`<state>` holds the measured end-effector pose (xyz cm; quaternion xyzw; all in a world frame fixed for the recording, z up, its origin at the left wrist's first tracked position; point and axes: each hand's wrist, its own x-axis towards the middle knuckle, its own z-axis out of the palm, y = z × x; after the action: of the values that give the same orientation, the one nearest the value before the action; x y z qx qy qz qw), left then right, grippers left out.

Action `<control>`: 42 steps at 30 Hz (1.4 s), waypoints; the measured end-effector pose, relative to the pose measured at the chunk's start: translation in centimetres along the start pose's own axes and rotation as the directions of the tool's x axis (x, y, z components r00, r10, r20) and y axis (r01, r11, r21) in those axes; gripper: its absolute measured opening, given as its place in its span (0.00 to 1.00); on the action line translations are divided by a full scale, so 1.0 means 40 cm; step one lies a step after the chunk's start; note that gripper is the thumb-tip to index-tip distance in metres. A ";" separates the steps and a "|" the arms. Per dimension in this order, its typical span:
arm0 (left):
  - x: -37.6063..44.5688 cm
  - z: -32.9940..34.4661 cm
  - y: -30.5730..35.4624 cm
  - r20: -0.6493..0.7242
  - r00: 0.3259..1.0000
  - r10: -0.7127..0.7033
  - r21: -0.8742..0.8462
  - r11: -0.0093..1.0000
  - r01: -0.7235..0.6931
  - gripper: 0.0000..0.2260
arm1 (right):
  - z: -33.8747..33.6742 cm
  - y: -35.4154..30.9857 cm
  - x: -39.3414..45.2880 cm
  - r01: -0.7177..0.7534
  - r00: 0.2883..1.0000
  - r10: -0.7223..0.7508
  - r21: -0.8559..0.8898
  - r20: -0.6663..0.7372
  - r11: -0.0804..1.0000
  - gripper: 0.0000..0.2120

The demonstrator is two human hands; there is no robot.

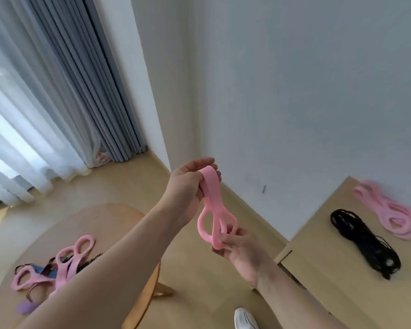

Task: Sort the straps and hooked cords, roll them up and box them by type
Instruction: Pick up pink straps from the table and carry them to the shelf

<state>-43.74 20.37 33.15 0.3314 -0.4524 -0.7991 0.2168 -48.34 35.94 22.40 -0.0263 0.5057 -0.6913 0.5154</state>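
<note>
A pink looped strap hangs in the air between my hands, folded over on itself. My left hand grips its upper fold with curled fingers. My right hand pinches its lower loops from below. A pile of unsorted pink straps mixed with dark cords lies on the round wooden table at the lower left. On the wooden surface to the right lie a bundle of black cords and a heap of pink straps, side by side.
A white wall corner stands just behind my hands. Grey and sheer curtains hang at the left. The floor is light wood. A white shoe shows at the bottom edge. No box is in view.
</note>
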 end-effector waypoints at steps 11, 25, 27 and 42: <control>0.243 0.487 -0.283 0.335 0.937 -0.097 0.630 0.763 -0.146 0.16 | -0.572 -0.275 -0.115 0.209 0.824 -0.189 -0.024 -0.533 0.978 0.13; 0.381 0.899 -0.560 0.570 0.769 -0.289 0.821 0.214 -0.529 0.29 | -0.977 -0.447 -0.157 0.067 0.585 -0.193 -0.190 -0.788 0.979 0.14; 0.380 0.881 -0.584 0.551 0.772 -0.315 0.833 0.157 -0.531 0.31 | -0.968 -0.436 -0.170 -0.053 0.503 -0.279 -0.351 -0.818 0.935 0.13; 0.251 0.266 -0.489 0.226 0.974 -0.027 0.961 0.167 -0.219 0.16 | -0.597 -0.259 0.091 -0.036 0.830 -0.540 -0.979 -0.140 0.199 0.27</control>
<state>-59.28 29.77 16.79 0.2853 -0.8978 -0.3328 -0.0415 -70.45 48.86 16.53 -0.2567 0.9114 -0.2957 0.1264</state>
